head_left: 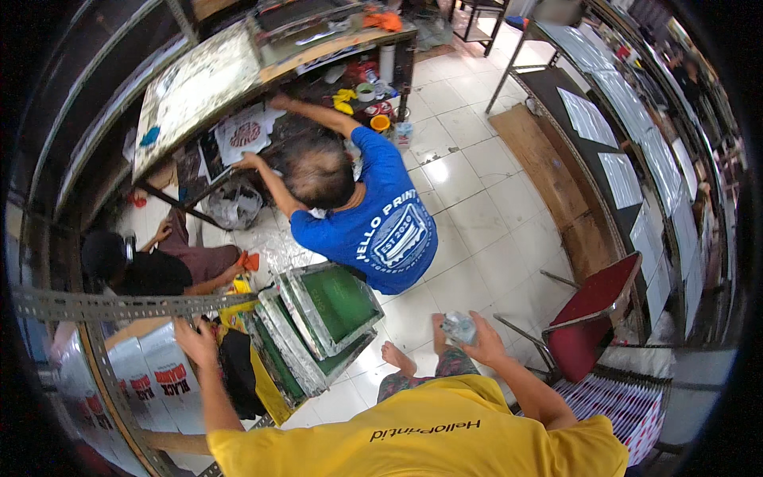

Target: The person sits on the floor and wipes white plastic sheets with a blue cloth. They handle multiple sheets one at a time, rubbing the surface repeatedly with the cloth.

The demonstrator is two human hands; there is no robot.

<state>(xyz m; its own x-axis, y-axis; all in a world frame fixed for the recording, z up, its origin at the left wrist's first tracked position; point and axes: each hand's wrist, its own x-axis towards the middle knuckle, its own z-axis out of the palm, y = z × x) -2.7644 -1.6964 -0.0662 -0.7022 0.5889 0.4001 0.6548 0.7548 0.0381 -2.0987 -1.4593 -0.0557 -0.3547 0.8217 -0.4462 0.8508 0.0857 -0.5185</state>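
Note:
My right hand is closed round a small, shiny, clear-looking plastic item in front of my yellow shirt. Its exact kind is too blurred to tell. At the lower left, my left hand is raised beside the perforated metal rack post, fingers apart, with nothing visible in it. Whether it touches the rack is unclear. Grey sheets with dark and red print lie on the rack below it. Several screen printing frames with green mesh lean in a stack between my left arm and my feet.
A person in a blue shirt bends at a worktable ahead. Another person in black sits at the left. To my right are a red folding chair and a long rack with pale sheets. White tiles cover the floor.

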